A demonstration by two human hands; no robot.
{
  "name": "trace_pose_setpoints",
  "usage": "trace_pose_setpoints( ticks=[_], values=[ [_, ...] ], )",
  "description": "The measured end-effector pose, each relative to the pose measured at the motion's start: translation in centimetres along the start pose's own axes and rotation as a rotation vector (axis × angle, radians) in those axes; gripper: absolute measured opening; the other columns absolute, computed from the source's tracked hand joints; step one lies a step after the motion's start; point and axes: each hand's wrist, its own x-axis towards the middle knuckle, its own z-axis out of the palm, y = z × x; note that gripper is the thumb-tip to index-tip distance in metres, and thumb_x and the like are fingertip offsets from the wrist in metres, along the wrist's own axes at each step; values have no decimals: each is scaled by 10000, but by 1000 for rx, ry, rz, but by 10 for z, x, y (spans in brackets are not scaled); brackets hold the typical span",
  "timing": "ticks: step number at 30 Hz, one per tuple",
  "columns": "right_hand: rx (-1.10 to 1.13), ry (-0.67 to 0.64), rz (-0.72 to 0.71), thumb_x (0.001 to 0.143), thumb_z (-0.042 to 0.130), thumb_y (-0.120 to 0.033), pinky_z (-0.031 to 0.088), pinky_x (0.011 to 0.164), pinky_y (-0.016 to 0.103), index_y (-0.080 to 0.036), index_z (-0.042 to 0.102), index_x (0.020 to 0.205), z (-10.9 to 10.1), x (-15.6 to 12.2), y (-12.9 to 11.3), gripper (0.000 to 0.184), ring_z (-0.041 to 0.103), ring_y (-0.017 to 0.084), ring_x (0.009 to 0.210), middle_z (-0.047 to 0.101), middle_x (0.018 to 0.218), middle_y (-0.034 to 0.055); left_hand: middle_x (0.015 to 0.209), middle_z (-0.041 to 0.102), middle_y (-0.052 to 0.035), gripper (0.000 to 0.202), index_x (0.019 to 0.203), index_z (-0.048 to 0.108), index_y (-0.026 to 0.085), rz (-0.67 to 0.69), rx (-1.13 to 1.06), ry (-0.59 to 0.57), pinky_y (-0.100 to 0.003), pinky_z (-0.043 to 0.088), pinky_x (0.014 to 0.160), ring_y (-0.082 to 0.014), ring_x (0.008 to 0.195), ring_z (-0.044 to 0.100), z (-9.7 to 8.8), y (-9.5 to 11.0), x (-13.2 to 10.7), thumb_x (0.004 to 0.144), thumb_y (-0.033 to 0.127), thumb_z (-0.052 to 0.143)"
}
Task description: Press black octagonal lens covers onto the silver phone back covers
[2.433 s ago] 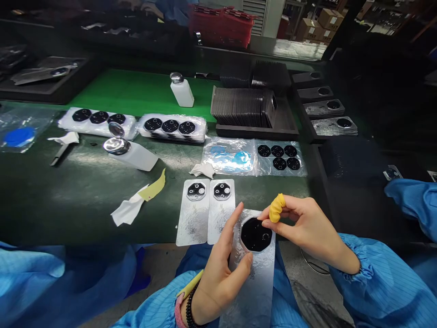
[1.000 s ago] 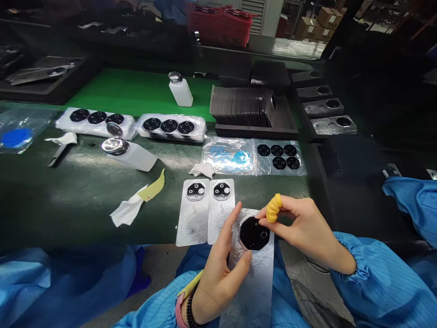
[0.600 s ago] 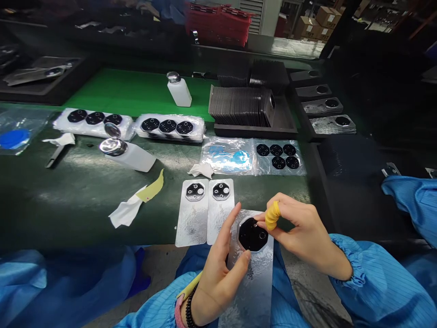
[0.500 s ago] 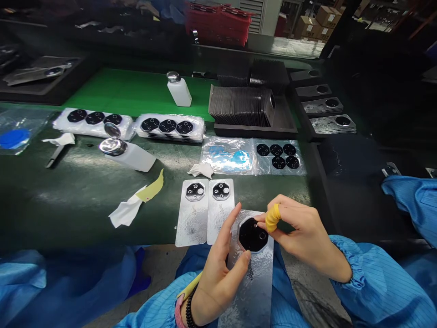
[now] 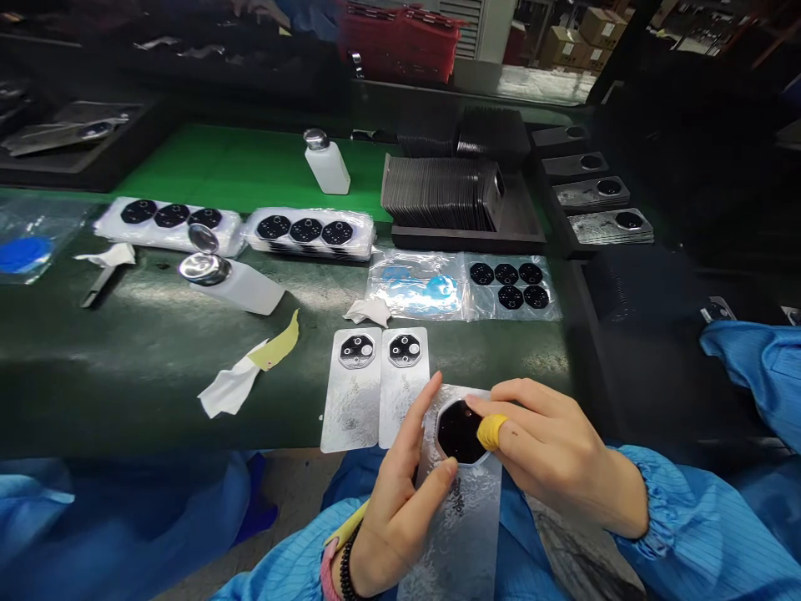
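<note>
A silvery textured phone back cover [image 5: 460, 517] is tilted up over my lap, with a black octagonal camera lens plate [image 5: 455, 434] in its upper part. My left hand [image 5: 400, 509] holds the cover by its left side, thumb on the front by the plate's lower edge and index finger stretched along the side. My right hand [image 5: 556, 451] closes over the cover's right edge, its fingertips on the plate; its thumb is hidden. One finger wears a yellow finger cot [image 5: 491, 431]. Just left lie two similar covers [image 5: 351, 409] with camera plates fitted.
Two white pump bottles [image 5: 241, 285] [image 5: 329, 169], crumpled wipes [image 5: 229, 388] and a yellow strip [image 5: 279, 346] are on the bench. Wrapped lens plate stacks [image 5: 309, 246] and a bag of plates [image 5: 510, 300] lie beyond. A black rack [image 5: 438, 196] holds many upright covers.
My right hand has gone from a pinch at the plate's upper right to fingers laid over its right side. The yellow cot has moved slightly down and left. My left hand stays put.
</note>
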Motion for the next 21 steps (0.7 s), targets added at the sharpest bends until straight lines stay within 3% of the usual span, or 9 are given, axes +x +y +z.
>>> trace_pose_setpoints(
  ticks=[13,17,21],
  values=[
    [-98,40,-96,907,435,-23,558,648,290,-138,605,641,3,-3,-1,336,631,182,776,730,844,112,1492,392,36,535,1403,420,297,62,59,8,-317,317,1136,-244,1390,317,1,1,0,889,289,567],
    [-179,-8,-147,917,428,-44,572,666,302,-157,616,635,1,-4,-5,357,644,185,778,735,867,115,1506,362,44,528,1406,414,302,96,93,-1,-312,321,1135,-240,1392,314,0,0,1,898,277,553],
    [-245,-108,-221,923,421,-58,576,781,310,-176,613,633,0,-7,-6,368,655,204,910,735,865,134,1501,371,33,546,1426,379,300,94,120,-19,-318,308,1141,-240,1379,339,-2,-5,-2,906,281,542]
  ],
)
